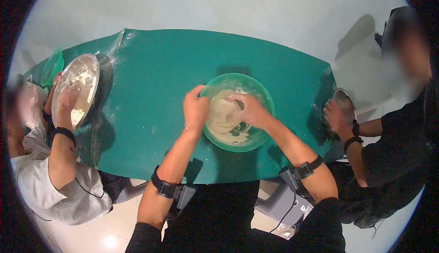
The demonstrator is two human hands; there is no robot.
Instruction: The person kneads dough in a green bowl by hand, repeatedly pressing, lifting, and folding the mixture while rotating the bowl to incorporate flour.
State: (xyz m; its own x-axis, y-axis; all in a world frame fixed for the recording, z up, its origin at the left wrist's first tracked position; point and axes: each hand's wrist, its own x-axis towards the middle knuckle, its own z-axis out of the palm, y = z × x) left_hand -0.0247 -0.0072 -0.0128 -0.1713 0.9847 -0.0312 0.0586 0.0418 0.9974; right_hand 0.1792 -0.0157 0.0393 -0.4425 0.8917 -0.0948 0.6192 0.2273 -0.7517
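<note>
A green bowl (260, 138) stands on the green table in front of me. Pale dough (222, 115) lies inside it, with loose flour along the bottom and wall. My left hand (196, 109) grips the bowl's left rim, thumb toward the inside. Inside the bowl, my right hand (250, 110) presses on the right side of the dough, its fingers curled against it and the fingertips partly hidden.
The green table (160, 70) has flour marks. At the left, a co-worker's hands are at a metal bowl (93, 77) of flour, beside a small green bowl (52, 68). A co-worker at the right holds another bowl (345, 102).
</note>
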